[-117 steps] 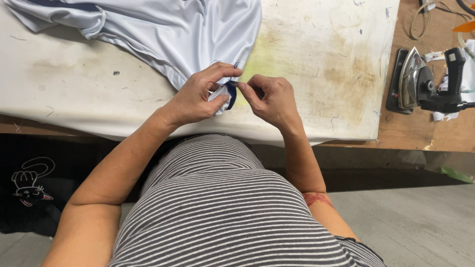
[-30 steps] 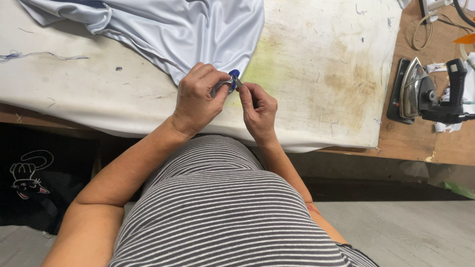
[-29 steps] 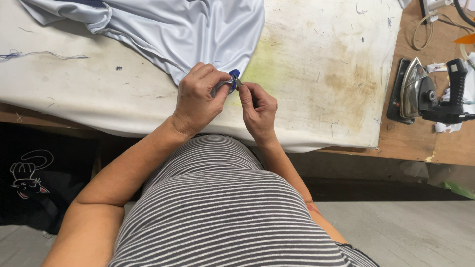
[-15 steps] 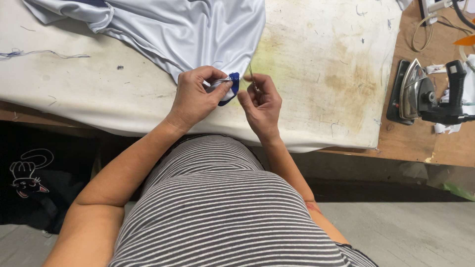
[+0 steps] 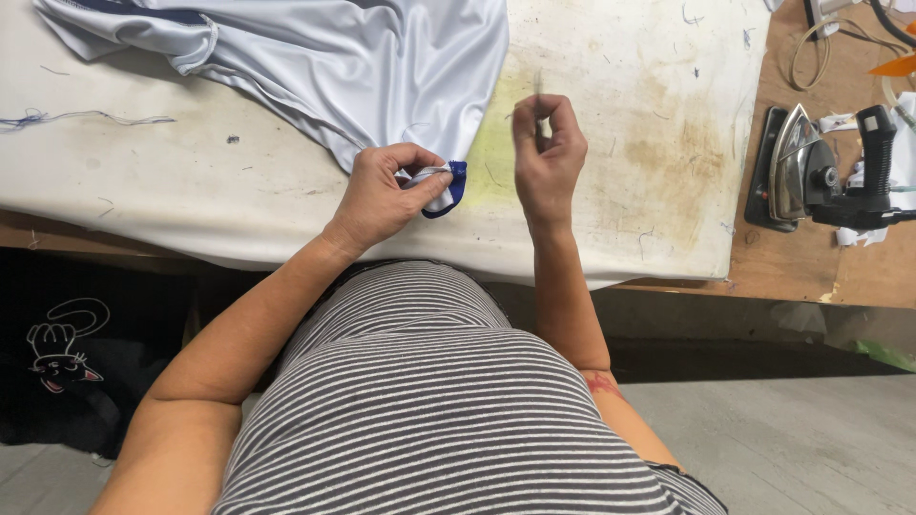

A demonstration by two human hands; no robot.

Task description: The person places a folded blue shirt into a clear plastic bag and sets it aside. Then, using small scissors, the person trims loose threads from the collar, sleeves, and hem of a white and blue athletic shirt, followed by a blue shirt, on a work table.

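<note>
Pinching blue-trimmed garment (image 5: 315,67) hem: left hand (image 5: 386,191); right hand (image 5: 547,157) fingers pinched; iron (image 5: 797,167) aside.

Count as observed from the head view:

- Hands: two, the left hand (image 5: 386,191) and the right hand (image 5: 547,153), both belonging to one person.
- Garments: one pale grey shirt (image 5: 324,57) with a blue edge, lying on the table.
- Tables: one padded, stained white table (image 5: 649,114).
- Irons: one iron (image 5: 797,172), standing on the wooden bench (image 5: 811,257) at the right.
- Loose thread bundles: one thread bundle (image 5: 57,118) at the left of the table; smaller scraps are too fine to count.
- Striped tops: one, worn by the person.
</note>
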